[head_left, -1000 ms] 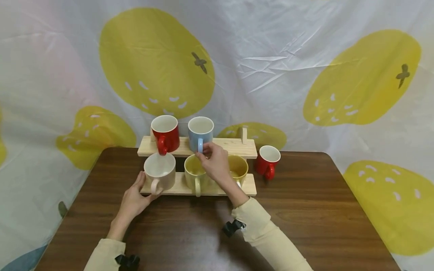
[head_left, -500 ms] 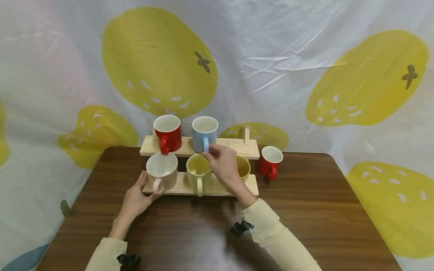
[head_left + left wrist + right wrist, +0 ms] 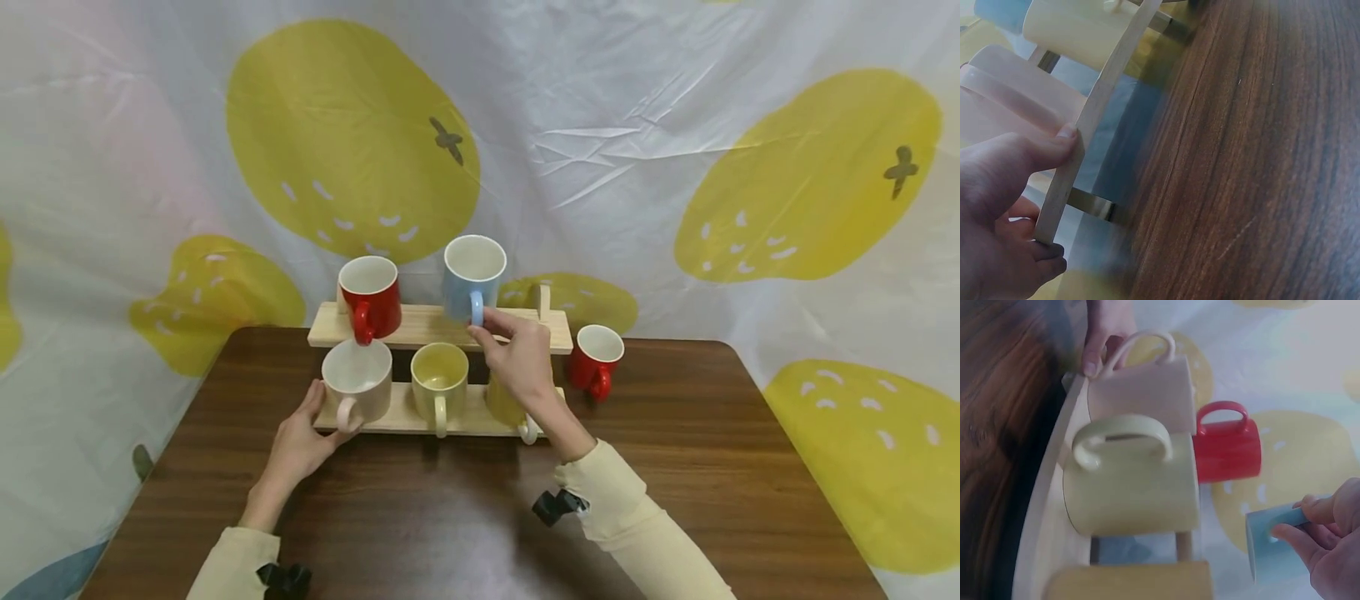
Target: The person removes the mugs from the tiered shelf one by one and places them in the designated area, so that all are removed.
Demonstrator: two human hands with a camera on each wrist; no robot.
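Observation:
My right hand pinches the handle of a light blue mug, held upright over the upper board of a two-tier wooden rack. In the right wrist view, thumb and fingers close on that mug's handle. At the rack's left end my left hand grips the lower board, thumb on its front edge and fingers around its end in the left wrist view. Beside this hand stands a pale pink mug. A red mug is on the upper board's left. Pale yellow and deeper yellow mugs share the lower board.
Another red mug stands on the brown wooden table, just right of the rack. Behind the table hangs a white cloth printed with large yellow fruit. A small upright peg rises at the upper board's right.
My right hand has raised the light blue mug off the upper board and carried it to the right. The left hand keeps its grip on the rack.

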